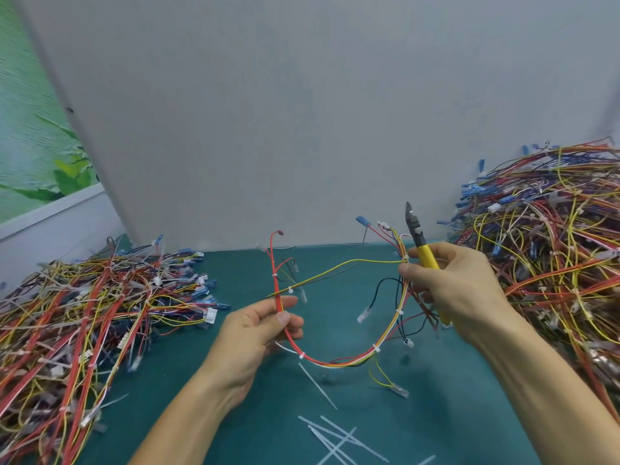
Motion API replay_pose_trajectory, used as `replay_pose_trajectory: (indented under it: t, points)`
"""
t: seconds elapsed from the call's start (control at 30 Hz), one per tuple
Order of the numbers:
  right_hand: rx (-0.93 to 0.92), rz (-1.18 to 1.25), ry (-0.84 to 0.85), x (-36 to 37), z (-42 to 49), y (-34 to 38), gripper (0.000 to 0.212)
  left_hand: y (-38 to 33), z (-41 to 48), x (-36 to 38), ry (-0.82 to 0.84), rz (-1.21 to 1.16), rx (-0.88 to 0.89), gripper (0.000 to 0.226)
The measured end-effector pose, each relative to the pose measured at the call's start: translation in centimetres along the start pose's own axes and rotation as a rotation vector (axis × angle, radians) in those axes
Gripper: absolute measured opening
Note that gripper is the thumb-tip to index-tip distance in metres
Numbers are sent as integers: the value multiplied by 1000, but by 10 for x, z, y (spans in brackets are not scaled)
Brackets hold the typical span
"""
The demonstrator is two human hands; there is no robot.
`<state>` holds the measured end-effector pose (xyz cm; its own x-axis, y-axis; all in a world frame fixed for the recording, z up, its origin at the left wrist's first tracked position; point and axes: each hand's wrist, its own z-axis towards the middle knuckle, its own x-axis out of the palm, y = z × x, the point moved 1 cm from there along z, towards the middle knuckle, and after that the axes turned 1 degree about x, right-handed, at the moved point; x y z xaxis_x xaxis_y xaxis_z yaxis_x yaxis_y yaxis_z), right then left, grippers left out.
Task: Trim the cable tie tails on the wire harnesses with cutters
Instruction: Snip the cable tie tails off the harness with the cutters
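green mat (453,414) covers the bench, and over it a wire harness (339,362) of red, yellow, white and black leads hangs in a loop between two hands. at the harness's left end the left hand (255,333) pinches the red leads between thumb and fingertips. at its right end the right hand (459,290) has its fingers curled round the yellow handles of the cutters (423,251), blades pointing up, while thumb and forefinger also nip the bundle. small white ties ring the loop; one long tail (317,385) slants away just below its lowest part. cut tails (339,437) lie on the mat below the harness. a tangled pile (84,307) lies left of the harness, a bigger heap (550,236) right of it.
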<state>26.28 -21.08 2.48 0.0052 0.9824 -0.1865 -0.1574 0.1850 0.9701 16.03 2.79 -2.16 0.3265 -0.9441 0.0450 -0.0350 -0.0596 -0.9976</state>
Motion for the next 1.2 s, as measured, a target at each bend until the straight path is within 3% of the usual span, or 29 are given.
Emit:
replay_pose_trajectory:
  t: [0.53,0.7,0.83,1.07,1.2]
  points:
    - [-53,42,43,4,-1,2,17,2,3,-2,-23,-70,44,22]
    - [-60,234,-116,1,1,3,17,-5,7,-7,-136,-135,137,21]
    - [-9,307,-136,-1,4,2,18,-7,8,-10,-169,-184,167,21]
    - [-16,100,-108,0,2,0,11,-7,9,-9,-172,-185,191,21]
    - [-122,-325,-114,0,-1,4,21,-8,8,-9,-187,-189,217,21]
